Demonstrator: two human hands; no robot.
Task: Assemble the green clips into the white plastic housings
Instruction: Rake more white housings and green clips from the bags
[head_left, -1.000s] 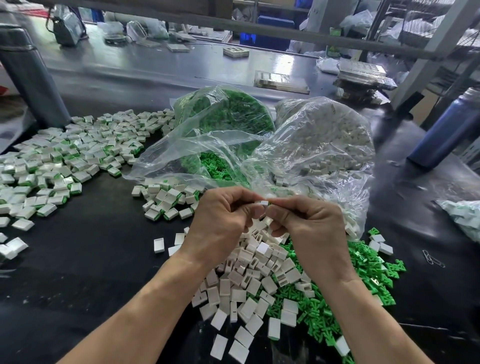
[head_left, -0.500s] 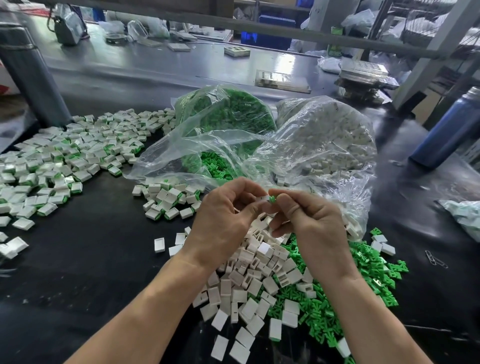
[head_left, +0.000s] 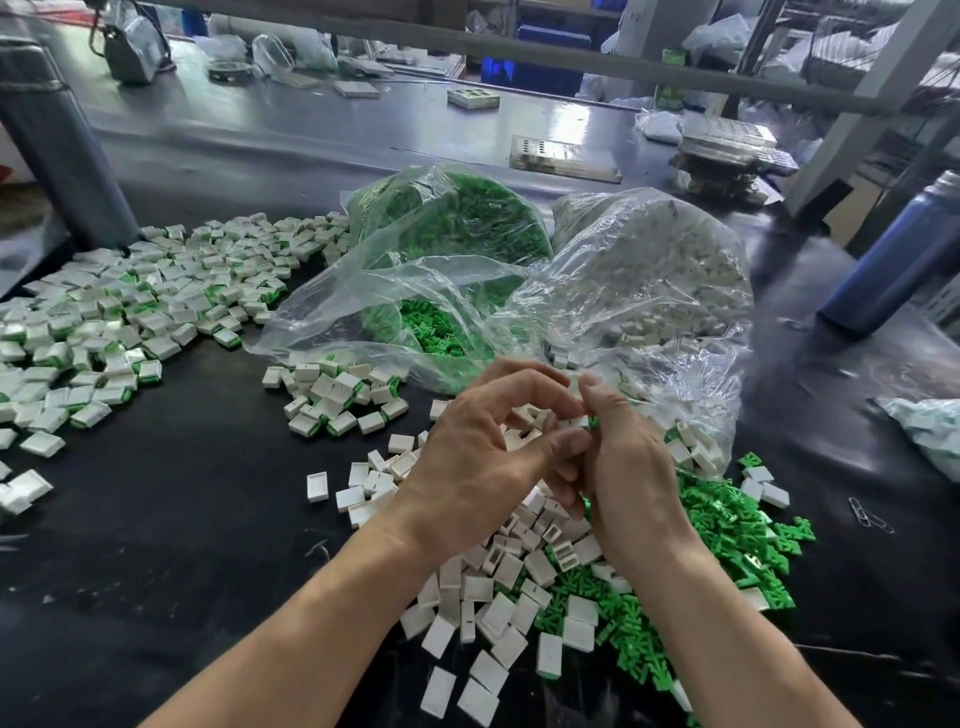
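A: Where are your hands?

B: Centre of the frame, together; your left hand (head_left: 483, 457) curls its fingers round a white housing (head_left: 524, 439); your right hand (head_left: 623, 467) pinches a green clip (head_left: 592, 421) at that housing's edge.

A: And the stock?

B: Loose housings (head_left: 498, 587) lie below your wrists; clips (head_left: 727, 530) spread at lower right; finished pieces (head_left: 130, 312) heap at left; two bags (head_left: 467, 260) sit just above your hands, one green, one white.
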